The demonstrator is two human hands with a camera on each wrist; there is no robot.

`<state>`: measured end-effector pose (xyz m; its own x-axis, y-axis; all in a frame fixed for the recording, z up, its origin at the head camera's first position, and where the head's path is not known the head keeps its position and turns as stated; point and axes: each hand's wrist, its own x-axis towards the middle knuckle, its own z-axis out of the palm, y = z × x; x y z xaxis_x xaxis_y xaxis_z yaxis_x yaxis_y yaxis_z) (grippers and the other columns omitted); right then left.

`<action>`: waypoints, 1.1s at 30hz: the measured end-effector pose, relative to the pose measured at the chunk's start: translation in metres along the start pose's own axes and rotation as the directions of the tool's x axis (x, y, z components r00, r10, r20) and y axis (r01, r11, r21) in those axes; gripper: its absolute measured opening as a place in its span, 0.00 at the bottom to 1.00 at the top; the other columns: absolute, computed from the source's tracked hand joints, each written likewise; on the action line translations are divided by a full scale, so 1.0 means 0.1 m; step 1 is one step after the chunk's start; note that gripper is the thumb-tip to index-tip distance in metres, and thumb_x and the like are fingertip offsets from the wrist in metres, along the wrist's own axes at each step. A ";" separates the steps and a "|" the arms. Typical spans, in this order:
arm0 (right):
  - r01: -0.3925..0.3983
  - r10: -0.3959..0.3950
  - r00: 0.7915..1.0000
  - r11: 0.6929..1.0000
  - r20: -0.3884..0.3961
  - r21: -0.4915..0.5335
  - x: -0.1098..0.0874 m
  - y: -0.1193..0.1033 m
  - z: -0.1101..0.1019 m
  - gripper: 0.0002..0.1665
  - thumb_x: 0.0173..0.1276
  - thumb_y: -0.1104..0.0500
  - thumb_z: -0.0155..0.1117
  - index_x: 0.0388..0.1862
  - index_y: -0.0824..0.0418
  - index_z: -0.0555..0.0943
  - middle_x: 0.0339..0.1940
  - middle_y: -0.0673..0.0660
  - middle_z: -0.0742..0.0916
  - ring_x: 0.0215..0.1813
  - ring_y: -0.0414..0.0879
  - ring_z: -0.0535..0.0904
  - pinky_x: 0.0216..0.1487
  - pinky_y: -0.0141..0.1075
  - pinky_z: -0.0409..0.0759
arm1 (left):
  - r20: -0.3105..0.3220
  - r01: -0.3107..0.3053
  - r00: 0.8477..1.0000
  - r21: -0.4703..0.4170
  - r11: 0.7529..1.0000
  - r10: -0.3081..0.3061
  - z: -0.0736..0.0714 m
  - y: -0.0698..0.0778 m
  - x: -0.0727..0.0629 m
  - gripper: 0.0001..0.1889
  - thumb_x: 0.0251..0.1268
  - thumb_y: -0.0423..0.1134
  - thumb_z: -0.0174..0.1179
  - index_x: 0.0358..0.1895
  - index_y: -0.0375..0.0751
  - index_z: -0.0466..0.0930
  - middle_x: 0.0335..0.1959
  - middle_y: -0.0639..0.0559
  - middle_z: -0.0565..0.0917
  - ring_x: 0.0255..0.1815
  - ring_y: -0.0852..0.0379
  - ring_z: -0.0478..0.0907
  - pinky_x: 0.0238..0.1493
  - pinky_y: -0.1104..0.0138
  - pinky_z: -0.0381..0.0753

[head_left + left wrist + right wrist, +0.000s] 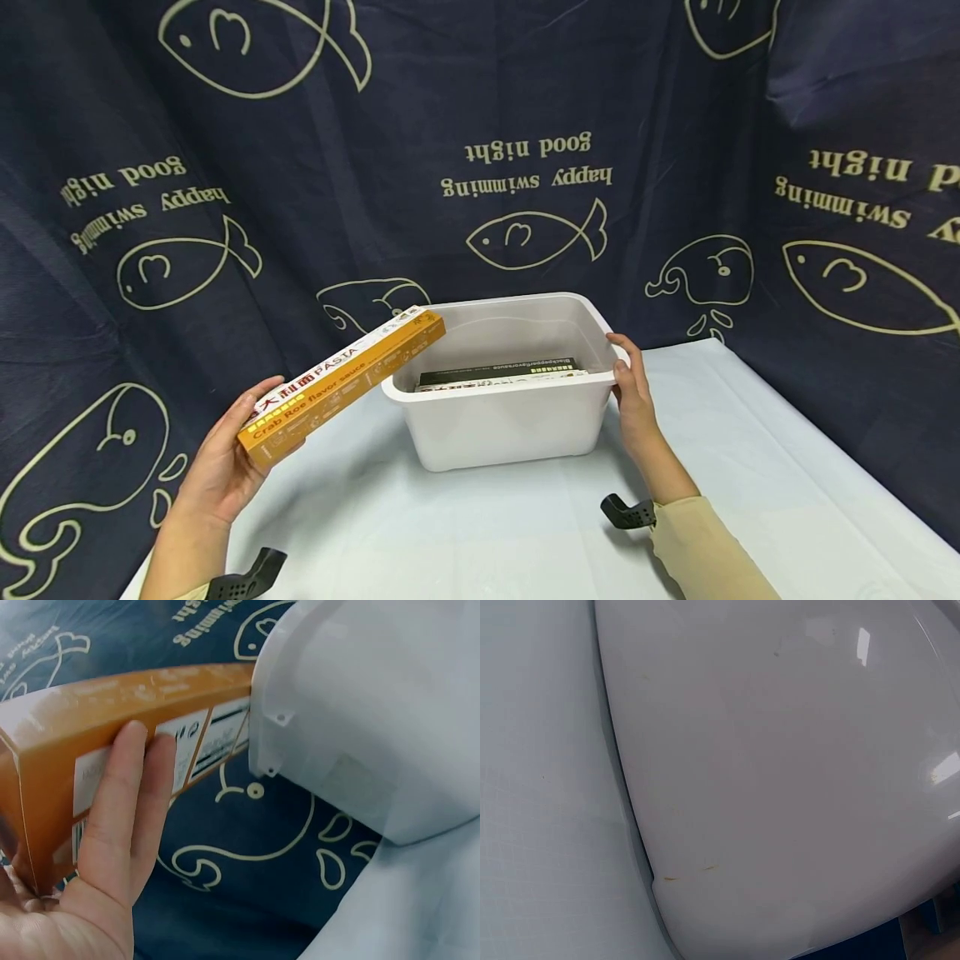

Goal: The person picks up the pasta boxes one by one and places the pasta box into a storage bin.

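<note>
An orange and white pasta box [348, 382], labelled crab roe flavor sauce, is held at its near end by my left hand [225, 467]. It slants up to the right, and its far end reaches the left rim of a white plastic bin [510, 429]. In the left wrist view two straight fingers [112, 814] lie along the box's printed side. My right hand [633, 396] grips the bin's right rim. Inside the bin lie a dark box [495, 372] with black pepper lettering and a white-faced side [517, 382] beside it, partly hidden by the front wall.
The bin stands on a table with a pale cloth [420, 533]. A dark blue curtain [420, 183] with fish and whale drawings hangs behind and at both sides. Black wrist mounts [628, 511] sit on both forearms. The bin's wall [765, 780] fills most of the right wrist view.
</note>
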<state>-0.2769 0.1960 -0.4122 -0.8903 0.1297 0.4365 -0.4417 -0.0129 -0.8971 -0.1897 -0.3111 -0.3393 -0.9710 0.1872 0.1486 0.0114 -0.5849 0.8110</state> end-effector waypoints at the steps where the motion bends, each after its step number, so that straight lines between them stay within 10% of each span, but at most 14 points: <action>1: 0.001 -0.001 1.000 1.000 0.000 -0.001 0.00 0.01 0.00 0.32 0.75 0.46 0.38 0.76 0.50 0.58 0.75 0.50 0.66 0.70 0.43 0.63 0.73 0.47 0.54 | -0.004 -0.015 1.000 -0.012 1.000 0.015 0.01 0.00 0.00 0.18 0.81 0.41 0.43 0.62 0.50 0.81 0.53 0.53 0.82 0.51 0.53 0.86 0.46 0.53 0.86; 9: -0.008 0.008 1.000 1.000 -0.002 -0.008 -0.01 -0.01 -0.01 0.32 0.75 0.45 0.37 0.76 0.49 0.58 0.75 0.50 0.66 0.71 0.42 0.62 0.74 0.47 0.54 | -0.062 -0.138 0.989 -0.050 0.989 0.135 0.04 -0.04 0.03 0.16 0.80 0.39 0.44 0.62 0.51 0.77 0.53 0.51 0.81 0.51 0.51 0.85 0.44 0.47 0.85; 21: -0.011 0.011 1.000 1.000 -0.002 -0.015 -0.01 0.00 0.00 0.32 0.75 0.45 0.37 0.76 0.49 0.58 0.75 0.50 0.66 0.70 0.42 0.63 0.73 0.46 0.55 | -0.077 -0.278 0.954 0.135 0.951 0.290 0.11 -0.08 0.03 0.25 0.78 0.35 0.48 0.72 0.57 0.56 0.60 0.54 0.72 0.54 0.56 0.83 0.46 0.52 0.86; 33: -0.010 0.010 1.000 1.000 -0.007 -0.026 -0.02 -0.02 0.01 0.32 0.75 0.45 0.36 0.76 0.48 0.58 0.75 0.50 0.66 0.71 0.42 0.62 0.75 0.50 0.52 | -0.220 -0.363 0.890 0.186 0.913 0.399 0.28 -0.13 0.17 0.30 0.73 0.27 0.53 0.72 0.54 0.57 0.57 0.51 0.75 0.46 0.53 0.88 0.42 0.55 0.87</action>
<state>-0.2743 0.1944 -0.4116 -0.8940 0.1362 0.4268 -0.4294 0.0111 -0.9030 -0.1996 -0.2783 -0.3320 -0.9125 -0.2399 0.3315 0.4073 -0.4551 0.7918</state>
